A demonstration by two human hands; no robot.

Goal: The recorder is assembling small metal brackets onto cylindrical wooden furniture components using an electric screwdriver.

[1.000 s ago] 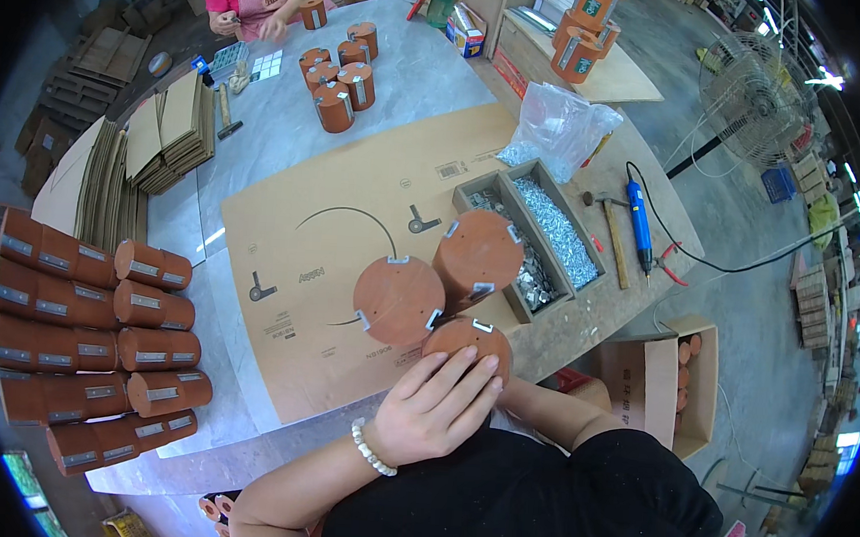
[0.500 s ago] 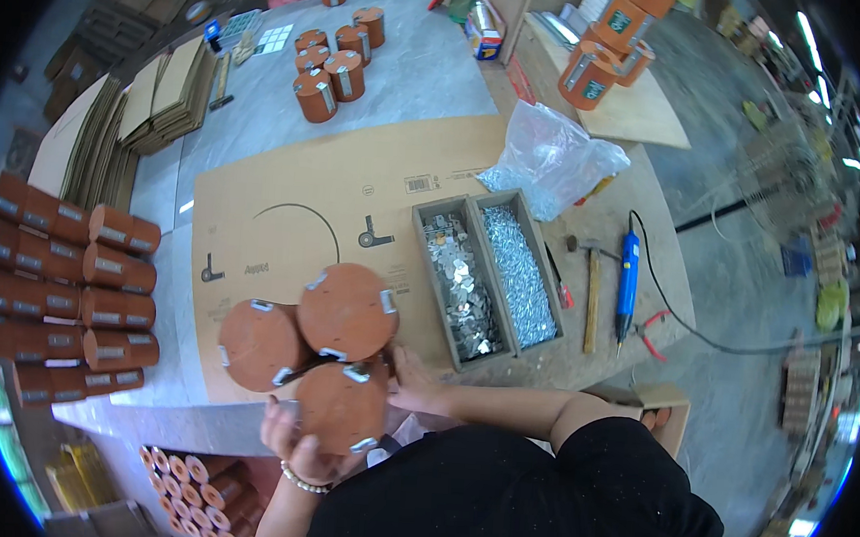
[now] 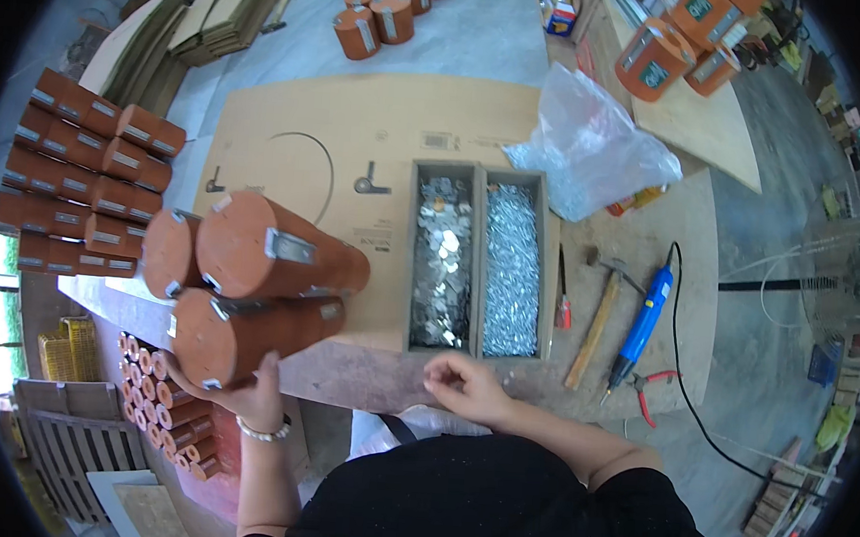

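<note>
Brown cylinder grasped by left hand; right hand half-curled, grip unclear, near tray.

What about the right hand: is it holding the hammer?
No, the hammer lies on the table to the right of the divided tray, clear of the right hand.

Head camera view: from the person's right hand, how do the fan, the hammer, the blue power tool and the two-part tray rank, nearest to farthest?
1. Two-part tray: just in front of the right hand.
2. Hammer: off to the right, on the table.
3. Blue power tool: right of the hammer.
4. Fan: far right, beyond the table.
</note>
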